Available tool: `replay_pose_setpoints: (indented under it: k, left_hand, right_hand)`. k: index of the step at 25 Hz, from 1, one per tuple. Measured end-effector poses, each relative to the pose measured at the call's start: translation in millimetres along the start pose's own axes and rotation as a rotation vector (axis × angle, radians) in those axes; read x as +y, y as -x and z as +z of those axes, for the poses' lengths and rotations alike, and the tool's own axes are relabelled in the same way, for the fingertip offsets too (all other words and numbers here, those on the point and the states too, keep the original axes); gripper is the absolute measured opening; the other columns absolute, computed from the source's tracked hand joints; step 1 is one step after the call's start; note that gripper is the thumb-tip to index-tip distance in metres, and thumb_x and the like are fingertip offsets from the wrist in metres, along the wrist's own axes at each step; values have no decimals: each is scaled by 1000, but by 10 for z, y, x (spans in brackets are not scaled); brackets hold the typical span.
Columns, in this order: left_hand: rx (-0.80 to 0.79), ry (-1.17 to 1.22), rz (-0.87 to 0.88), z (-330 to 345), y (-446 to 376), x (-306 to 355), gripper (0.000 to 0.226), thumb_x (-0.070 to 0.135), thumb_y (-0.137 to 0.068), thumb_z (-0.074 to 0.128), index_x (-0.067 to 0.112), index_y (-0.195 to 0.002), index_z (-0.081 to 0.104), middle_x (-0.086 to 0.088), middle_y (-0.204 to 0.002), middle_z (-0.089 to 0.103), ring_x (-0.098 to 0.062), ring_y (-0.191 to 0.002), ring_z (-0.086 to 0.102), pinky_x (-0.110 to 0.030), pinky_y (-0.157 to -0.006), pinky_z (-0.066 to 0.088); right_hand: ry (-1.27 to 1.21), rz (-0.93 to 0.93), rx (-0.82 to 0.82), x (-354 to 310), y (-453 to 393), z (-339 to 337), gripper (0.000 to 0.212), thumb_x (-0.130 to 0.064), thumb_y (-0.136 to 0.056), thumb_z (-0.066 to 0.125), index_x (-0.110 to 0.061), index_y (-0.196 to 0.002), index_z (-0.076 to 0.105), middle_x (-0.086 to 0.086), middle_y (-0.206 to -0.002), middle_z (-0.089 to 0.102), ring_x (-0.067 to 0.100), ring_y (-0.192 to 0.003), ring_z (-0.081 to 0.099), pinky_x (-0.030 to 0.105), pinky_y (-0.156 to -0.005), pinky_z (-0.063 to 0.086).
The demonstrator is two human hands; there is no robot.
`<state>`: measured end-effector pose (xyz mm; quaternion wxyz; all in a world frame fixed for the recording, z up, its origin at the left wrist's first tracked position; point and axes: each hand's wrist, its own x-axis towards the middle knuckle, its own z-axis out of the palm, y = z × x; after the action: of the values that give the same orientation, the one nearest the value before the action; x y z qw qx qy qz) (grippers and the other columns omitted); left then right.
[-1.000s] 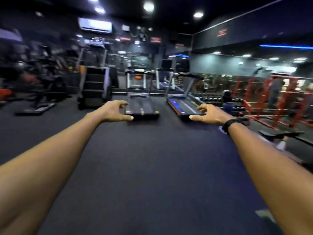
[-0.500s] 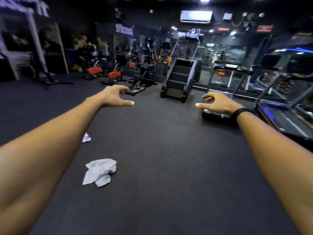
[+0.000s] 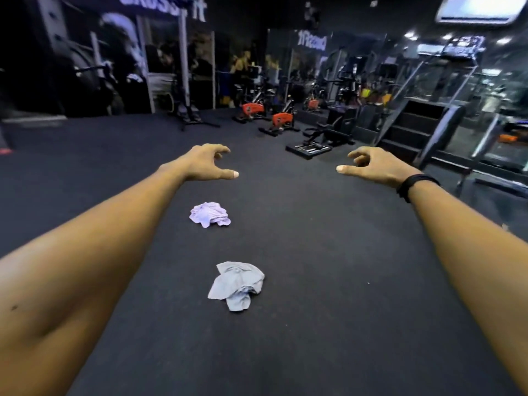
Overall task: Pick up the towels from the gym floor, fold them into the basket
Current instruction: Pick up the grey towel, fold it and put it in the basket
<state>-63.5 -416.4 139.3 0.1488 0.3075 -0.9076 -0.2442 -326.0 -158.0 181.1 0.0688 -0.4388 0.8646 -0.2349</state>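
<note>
Left hand (image 3: 204, 162) outstretched above floor, fingers loosely curled, thumb out, holding nothing. Right hand (image 3: 377, 167) likewise, loosely curled, empty; black wristband (image 3: 414, 185) on wrist. Dark gym floor (image 3: 328, 281) fills lower view. Stair climber (image 3: 420, 124) far right; orange exercise bikes (image 3: 281, 120) along back. Grey towel (image 3: 237, 284) crumpled on floor between arms. Lilac towel (image 3: 210, 214) crumpled beyond it, below left hand.

Head view; forward-down over floor (image 3: 285, 338)

far wall lettering (image 3: 163, 7): top cut off by edge. air conditioner (image 3: 483, 8): cropped, blurred. far mirror reflections: indistinct.
</note>
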Motion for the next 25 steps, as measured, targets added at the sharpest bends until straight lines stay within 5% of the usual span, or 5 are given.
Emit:
replay_pose_setpoints:
  k: [12,20,25]
  left_hand:
    - [7,25,-276,509,-1815,-1809,79,51,-76,73,22,-142,42,-5,-138,52,-21,-128,49,-37,-109,37]
    - [-169,32,-392,1079,-3571,-2791,76,44,-78,73,16,-142,43,-9,-137,54,-22,-125,51,-33,-105,38]
    - [-300,73,-451,1821,-4235,-3770,73,41,-79,73,16,-141,44,-11,-137,54,-24,-126,51,-35,-105,38]
  right_hand:
    - [-46,-132,-201,12,-3114,1638,72,-61,-78,65,-18,-134,51,7,-134,55,25,-123,51,37,-97,40]
    - [-26,-48,-390,154,-5149,2933,60,-52,-80,69,-15,-126,57,8,-130,59,23,-121,54,29,-95,39]
    - [46,-4,-518,424,-5765,4219,58,-55,-77,70,-20,-122,59,3,-128,61,21,-120,54,43,-103,43]
